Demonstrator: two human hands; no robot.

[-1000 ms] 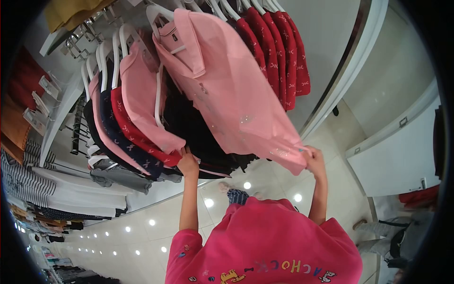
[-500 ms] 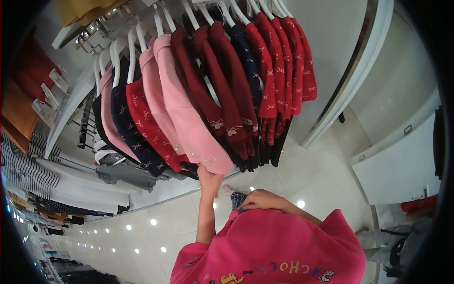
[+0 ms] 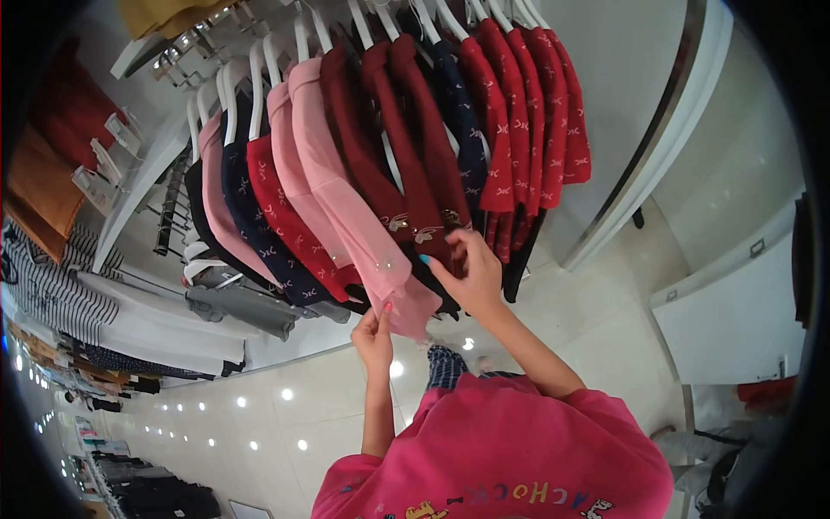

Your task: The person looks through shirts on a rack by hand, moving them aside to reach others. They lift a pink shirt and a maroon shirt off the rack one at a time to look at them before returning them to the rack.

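Head view: L hand (image 3: 373,339) pinches pink top (image 3: 353,216) low, length running far-left; R hand (image 3: 474,275), fingers parted, nr maroon top (image 3: 437,160); grip unclear.

Mustard garment (image 3: 173,14), cut off at top

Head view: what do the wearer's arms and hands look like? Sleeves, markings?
Bright pink sleeves end near the elbows, with a small print on the left one, too small to make out. Forearms bare below. Left hand bare, with a pinkish-red nail; right hand bare, with a bright blue thumbnail.
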